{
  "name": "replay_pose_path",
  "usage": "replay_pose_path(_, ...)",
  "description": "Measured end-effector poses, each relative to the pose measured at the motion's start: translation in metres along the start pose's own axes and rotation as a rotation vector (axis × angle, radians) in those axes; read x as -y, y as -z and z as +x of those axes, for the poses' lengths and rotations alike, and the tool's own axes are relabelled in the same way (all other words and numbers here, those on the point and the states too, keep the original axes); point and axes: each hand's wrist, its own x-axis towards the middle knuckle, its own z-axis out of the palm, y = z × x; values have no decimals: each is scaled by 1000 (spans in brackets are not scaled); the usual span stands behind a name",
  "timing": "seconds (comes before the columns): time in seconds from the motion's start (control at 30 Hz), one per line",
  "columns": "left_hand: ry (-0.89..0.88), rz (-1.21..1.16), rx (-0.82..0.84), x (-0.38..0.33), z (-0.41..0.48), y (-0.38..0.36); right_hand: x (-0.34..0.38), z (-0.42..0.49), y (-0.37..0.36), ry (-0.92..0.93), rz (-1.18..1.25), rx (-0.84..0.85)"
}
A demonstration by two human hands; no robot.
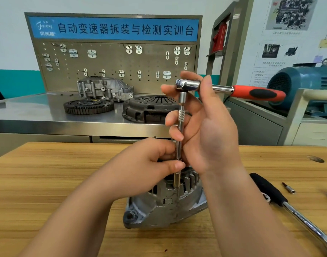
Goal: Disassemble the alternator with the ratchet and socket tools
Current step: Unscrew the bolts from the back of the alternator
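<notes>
My left hand point(148, 164) pinches the extension point(181, 127), socket point(177, 179) in the alternator point(168, 206); my right hand point(205, 130) holds the ratchet point(223, 89), likely turning next.

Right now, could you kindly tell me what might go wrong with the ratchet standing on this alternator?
The grey metal alternator stands unclamped on the wooden table, so turning force may rock or spin it. The long steel extension bar under the red-handled ratchet is steadied only by the left hand and right hand. If it tilts, the socket could slip off its seat and fingers could strike the fins.
</notes>
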Motion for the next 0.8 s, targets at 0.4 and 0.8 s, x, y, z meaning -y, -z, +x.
replay_pose_path(0.4, -15, -2, -32, -9, 5, -5, 2, 0, 2, 48, 7, -11)
replay_pose_path(0.8, 4, -70, -70, -1, 5, -4, -1, -3, -2, 377, -340, -53)
